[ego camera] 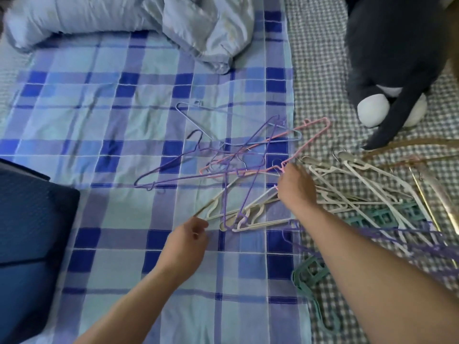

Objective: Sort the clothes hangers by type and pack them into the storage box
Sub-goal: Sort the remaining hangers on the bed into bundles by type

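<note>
The left hand point(185, 240) is stretched forward with its grip pinching the tip of a cream hanger point(250, 220), and the right hand point(295, 187) reaches further, fingers curled on the pink wire hanger point(310, 142). Purple wire hangers point(223, 160) lie tangled across both, just beyond the grips, on the bed point(99, 120). White plastic hangers point(360, 184) are heaped right of the right grip, and the dark blue storage box point(29, 219) stands well left of the left grip.

A blue plaid bedsheet point(104, 115) covers the bed; a rumpled pale-blue satin quilt point(154, 23) lies along its far edge.

thin wire hangers point(223, 155), matt cotton sheet point(119, 100)
</note>
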A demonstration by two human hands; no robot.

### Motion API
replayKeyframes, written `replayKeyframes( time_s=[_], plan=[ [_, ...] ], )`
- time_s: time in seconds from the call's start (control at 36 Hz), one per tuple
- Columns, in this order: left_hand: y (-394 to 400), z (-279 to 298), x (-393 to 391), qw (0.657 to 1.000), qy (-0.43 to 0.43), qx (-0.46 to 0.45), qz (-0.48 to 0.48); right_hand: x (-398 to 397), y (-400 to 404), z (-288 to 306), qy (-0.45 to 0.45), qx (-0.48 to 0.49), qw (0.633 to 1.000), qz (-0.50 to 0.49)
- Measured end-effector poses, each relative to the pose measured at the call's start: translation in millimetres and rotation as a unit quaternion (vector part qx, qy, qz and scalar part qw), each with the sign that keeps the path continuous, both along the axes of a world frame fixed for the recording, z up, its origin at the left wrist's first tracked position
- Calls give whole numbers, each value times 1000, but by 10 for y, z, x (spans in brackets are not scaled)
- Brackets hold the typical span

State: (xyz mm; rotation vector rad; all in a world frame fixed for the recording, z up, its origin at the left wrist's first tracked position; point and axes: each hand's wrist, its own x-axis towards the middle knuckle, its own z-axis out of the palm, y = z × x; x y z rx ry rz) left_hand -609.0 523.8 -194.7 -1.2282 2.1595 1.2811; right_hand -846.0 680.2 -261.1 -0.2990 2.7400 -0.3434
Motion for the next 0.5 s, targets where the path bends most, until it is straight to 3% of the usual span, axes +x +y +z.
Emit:
replayKeyframes(
  time_s=[0.14, 0.22, 0.33, 0.42, 0.5],
  plan=[
    [78, 210, -38, 999, 49, 5, -8, 438, 366, 459, -9, -148, 989, 25],
    [259, 377, -105, 992, 98, 83, -16, 724, 712, 754, -54, -201, 978, -9],
    [558, 490, -105, 980, 84, 164, -73, 963, 995, 1048, -104, -278, 950, -98],
    [845, 517, -90, 977, 55, 150, -144, 1142, 1027, 1177, -98, -300, 940, -127],
    [1039, 572, -79, 985, 44, 84, -146, 1283, 1057, 1310, -104, -319, 933, -129]
  ],
)
